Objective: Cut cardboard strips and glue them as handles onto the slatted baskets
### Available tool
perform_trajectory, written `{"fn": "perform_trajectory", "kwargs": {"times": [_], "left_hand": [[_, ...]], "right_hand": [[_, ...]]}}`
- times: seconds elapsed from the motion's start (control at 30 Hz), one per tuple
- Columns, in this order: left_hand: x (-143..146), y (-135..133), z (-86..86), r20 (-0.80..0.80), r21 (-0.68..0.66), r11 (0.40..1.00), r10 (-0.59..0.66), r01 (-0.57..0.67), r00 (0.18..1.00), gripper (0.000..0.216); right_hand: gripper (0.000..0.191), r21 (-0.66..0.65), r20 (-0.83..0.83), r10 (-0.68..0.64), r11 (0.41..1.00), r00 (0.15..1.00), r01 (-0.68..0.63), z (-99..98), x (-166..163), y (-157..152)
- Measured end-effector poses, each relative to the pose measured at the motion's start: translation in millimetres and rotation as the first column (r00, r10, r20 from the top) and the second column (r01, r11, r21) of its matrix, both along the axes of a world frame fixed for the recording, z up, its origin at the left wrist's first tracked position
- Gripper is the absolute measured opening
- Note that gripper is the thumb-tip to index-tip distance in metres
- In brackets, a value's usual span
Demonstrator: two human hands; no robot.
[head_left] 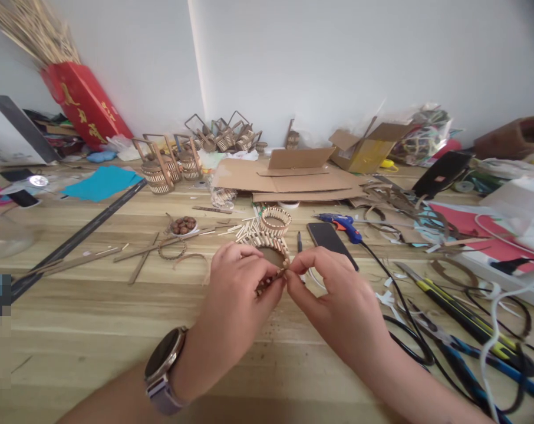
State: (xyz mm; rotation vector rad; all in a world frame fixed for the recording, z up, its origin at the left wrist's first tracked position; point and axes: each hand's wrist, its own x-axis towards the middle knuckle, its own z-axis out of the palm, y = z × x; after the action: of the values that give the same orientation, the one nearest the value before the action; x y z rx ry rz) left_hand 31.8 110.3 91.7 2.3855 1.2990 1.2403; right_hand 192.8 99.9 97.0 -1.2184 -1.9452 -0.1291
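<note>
Holding a slatted wooden ring (pixel 267 240) in the left hand (pixel 243 288), pinching its near-right edge with the right hand (pixel 333 291), above the table (pixel 103 335).

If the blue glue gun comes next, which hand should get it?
Probably the right hand. The glue gun lies ahead on that side, closer to it, while the left hand holds the stick ring. The right's fingertips, pinched at the ring's edge, would have to leave it first.

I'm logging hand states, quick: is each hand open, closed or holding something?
Left hand: closed, holding the stick ring.
Right hand: thumb and forefinger pinched shut at the ring's edge; anything between them cannot be told.
</note>
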Motion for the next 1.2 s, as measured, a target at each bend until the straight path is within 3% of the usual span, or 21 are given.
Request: {"fn": "perform_trajectory", "kwargs": {"times": [0.23,0.43,0.87,0.93,1.03,1.1,1.2], "left_hand": [[-1,1,-2.2,0.000,0.000,1.000,0.008,-0.008,1.000,0.014],[-2,2,-2.2,-0.024,0.055,0.998,0.002,-0.001,1.000,0.011],[-4,2,-3.0,-0.082,0.031,0.990,-0.133,0.136,0.988,0.012],[-6,3,-1.9,-0.103,0.027,0.988,-0.151,0.155,0.983,0.012],[-10,6,1.6,-0.154,0.008,0.982,-0.185,0.189,0.971,0.015],[-14,9,4.2,-0.199,0.012,0.978,-0.203,0.210,0.959,0.016],[-19,15,5.4,-0.287,0.011,0.976,-0.205,0.217,0.936,0.020]], "right_hand": [[0.010,-0.190,-0.080,0.057,0.979,0.995,-0.071,7.2,2,-1],[0.010,-0.247,-0.110,0.058,0.965,0.992,-0.083,12.6,5,1],[0.012,-0.503,-0.120,0.055,0.857,0.991,-0.108,15.9,15,12],[0.010,-0.485,-0.101,0.035,0.871,0.994,-0.080,14.1,17,13],[0.007,-0.329,-0.060,0.033,0.943,0.998,-0.051,11.1,20,15],[0.012,-0.239,-0.013,0.130,0.962,0.991,-0.129,10.2,21,15],[0.013,-0.221,0.094,0.247,0.950,0.964,-0.222,8.1,20,16]]}}
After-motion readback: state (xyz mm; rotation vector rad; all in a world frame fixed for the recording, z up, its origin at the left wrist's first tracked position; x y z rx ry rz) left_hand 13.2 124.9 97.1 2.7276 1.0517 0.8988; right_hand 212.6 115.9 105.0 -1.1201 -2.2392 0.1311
